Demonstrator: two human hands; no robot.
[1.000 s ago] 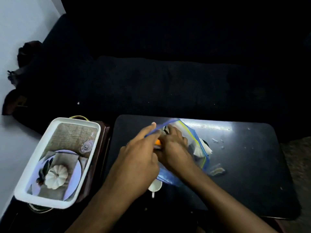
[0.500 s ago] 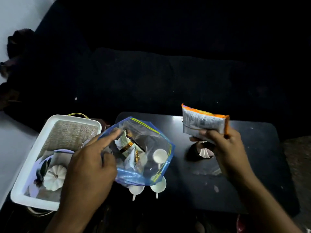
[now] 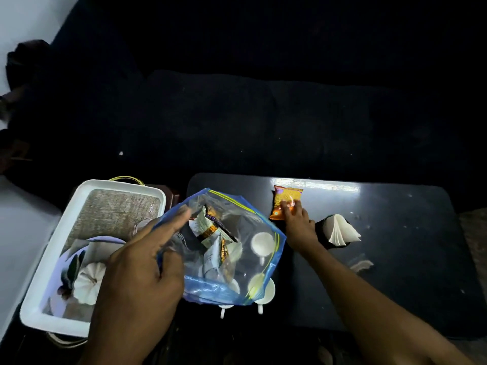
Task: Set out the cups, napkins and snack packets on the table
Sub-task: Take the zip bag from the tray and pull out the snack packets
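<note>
A clear zip bag with blue edges [image 3: 226, 283] stands open over the left part of the dark table [image 3: 395, 272]. My left hand [image 3: 142, 264] grips its near-left rim. Inside lie several snack packets [image 3: 210, 233]. White cups [image 3: 262, 243] show through the plastic, and two more white cups [image 3: 266, 293] stick out below the bag at the table's front edge. An orange snack packet [image 3: 286, 197] lies flat at the table's far side, with the fingertips of my right hand [image 3: 297, 222] resting on its lower end. A fanned stack of white napkins [image 3: 341, 230] sits in a dark holder just right of that hand.
A white tray [image 3: 52, 259] stands left of the table, holding a woven mat, a plate, a white pumpkin ornament [image 3: 88, 283] and a clear glass. A dark sofa [image 3: 250, 114] fills the space behind the table. The table's right half is bare apart from crumbs.
My right hand pulled the orange packet out of the bag, carried it up and right, and has now lowered it flat onto the far side of the table. My left hand kept the bag open.
</note>
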